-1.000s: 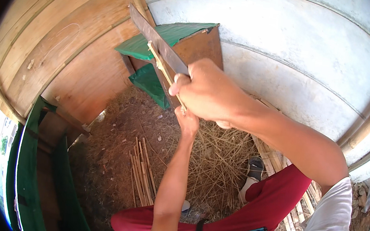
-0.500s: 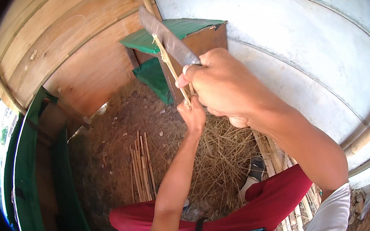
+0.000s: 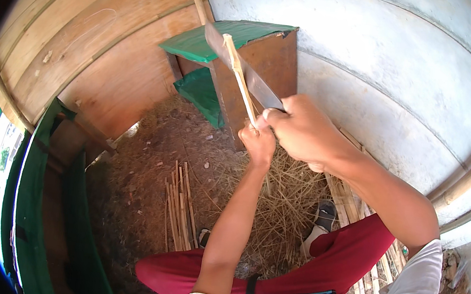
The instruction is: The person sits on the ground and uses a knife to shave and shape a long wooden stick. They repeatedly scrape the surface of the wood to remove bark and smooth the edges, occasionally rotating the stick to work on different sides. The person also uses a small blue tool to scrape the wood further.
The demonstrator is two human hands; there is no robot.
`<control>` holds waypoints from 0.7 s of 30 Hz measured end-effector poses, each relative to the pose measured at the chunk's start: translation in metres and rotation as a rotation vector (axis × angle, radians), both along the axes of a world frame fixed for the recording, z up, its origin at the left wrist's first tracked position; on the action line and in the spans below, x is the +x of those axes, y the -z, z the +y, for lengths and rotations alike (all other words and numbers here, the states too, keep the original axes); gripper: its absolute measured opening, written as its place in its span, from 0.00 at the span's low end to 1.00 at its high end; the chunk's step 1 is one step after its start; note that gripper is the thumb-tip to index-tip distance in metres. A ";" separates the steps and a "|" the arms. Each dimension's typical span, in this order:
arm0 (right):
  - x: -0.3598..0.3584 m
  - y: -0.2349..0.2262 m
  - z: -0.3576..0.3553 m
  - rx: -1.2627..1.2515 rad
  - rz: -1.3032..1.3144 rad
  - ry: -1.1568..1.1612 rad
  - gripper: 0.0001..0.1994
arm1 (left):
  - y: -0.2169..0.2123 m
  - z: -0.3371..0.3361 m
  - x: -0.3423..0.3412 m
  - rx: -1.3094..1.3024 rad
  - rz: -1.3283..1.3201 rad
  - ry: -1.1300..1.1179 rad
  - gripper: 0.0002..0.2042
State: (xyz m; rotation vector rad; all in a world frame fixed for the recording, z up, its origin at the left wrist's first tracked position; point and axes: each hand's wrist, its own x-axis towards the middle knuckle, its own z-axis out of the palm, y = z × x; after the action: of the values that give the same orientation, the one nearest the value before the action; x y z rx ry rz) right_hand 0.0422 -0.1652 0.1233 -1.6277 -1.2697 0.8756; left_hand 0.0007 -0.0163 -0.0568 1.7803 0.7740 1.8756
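Note:
My left hand (image 3: pixel 259 145) is closed round the lower end of a pale bamboo stick (image 3: pixel 242 84), which slants up and away to the left. In my right hand (image 3: pixel 307 131) is the handle of a machete (image 3: pixel 261 87). Its long, worn grey blade crosses behind the stick, pointing up and left. The two hands are close together, and the right one partly hides the left one's fingers. Whether the blade's edge touches the stick I cannot tell.
Thin bamboo sticks (image 3: pixel 180 210) lie on the dirt floor to the left. Shavings (image 3: pixel 283 210) are heaped between my legs, with longer split strips (image 3: pixel 374 279) at the right. Beyond the blade stands a wooden box with a green cover (image 3: pixel 243 32), near a white wall (image 3: pixel 374 47).
Both hands have moved a little right and lower, with the right hand dropping more. The stick stands more upright, and the machete blade has come down with it.

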 end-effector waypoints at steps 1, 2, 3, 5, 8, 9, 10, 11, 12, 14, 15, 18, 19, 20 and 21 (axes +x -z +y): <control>0.008 0.004 -0.003 -0.055 0.163 -0.044 0.14 | 0.007 0.006 -0.005 0.011 0.009 0.048 0.16; 0.016 0.014 -0.004 -0.073 0.217 -0.034 0.14 | 0.015 0.012 -0.007 -0.074 0.006 0.037 0.16; 0.023 0.029 -0.004 -0.092 0.267 -0.019 0.15 | 0.014 0.013 -0.007 -0.160 -0.001 0.032 0.15; 0.033 0.038 -0.017 -0.090 0.367 0.032 0.15 | 0.001 0.012 -0.012 -0.255 -0.037 0.041 0.16; 0.042 0.041 -0.045 -0.018 0.496 0.120 0.15 | -0.040 0.020 -0.033 -0.155 -0.122 -0.062 0.17; 0.046 0.045 -0.056 0.001 0.520 0.149 0.15 | -0.066 0.018 -0.040 -0.139 -0.107 -0.114 0.19; 0.050 0.053 -0.063 0.010 0.550 0.184 0.15 | -0.086 0.020 -0.047 -0.130 -0.103 -0.080 0.22; 0.051 0.060 -0.067 0.020 0.557 0.218 0.15 | -0.106 0.024 -0.056 -0.143 -0.121 -0.055 0.24; 0.053 0.072 -0.067 0.024 0.563 0.254 0.15 | -0.124 0.029 -0.063 -0.205 -0.192 0.005 0.25; 0.061 0.095 -0.068 0.019 0.576 0.333 0.14 | -0.160 0.029 -0.075 -0.228 -0.204 0.005 0.26; 0.063 0.105 -0.068 0.011 0.588 0.361 0.14 | -0.178 0.024 -0.079 -0.225 -0.258 0.028 0.25; 0.066 0.136 -0.069 -0.030 0.607 0.405 0.14 | -0.200 0.032 -0.103 -0.192 -0.287 0.071 0.25; 0.067 0.149 -0.068 -0.056 0.615 0.417 0.14 | -0.202 0.034 -0.108 -0.180 -0.276 0.084 0.24; 0.067 0.160 -0.068 -0.082 0.623 0.431 0.14 | -0.204 0.034 -0.107 -0.187 -0.264 0.076 0.24; 0.062 0.165 -0.068 -0.070 0.647 0.416 0.15 | -0.205 0.032 -0.109 -0.194 -0.252 0.061 0.24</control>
State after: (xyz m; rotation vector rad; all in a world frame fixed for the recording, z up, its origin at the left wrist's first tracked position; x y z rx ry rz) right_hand 0.1044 -0.2330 -0.0419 -1.4132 -0.4400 1.0639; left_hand -0.1079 0.0159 0.1478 1.4031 0.7687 1.8692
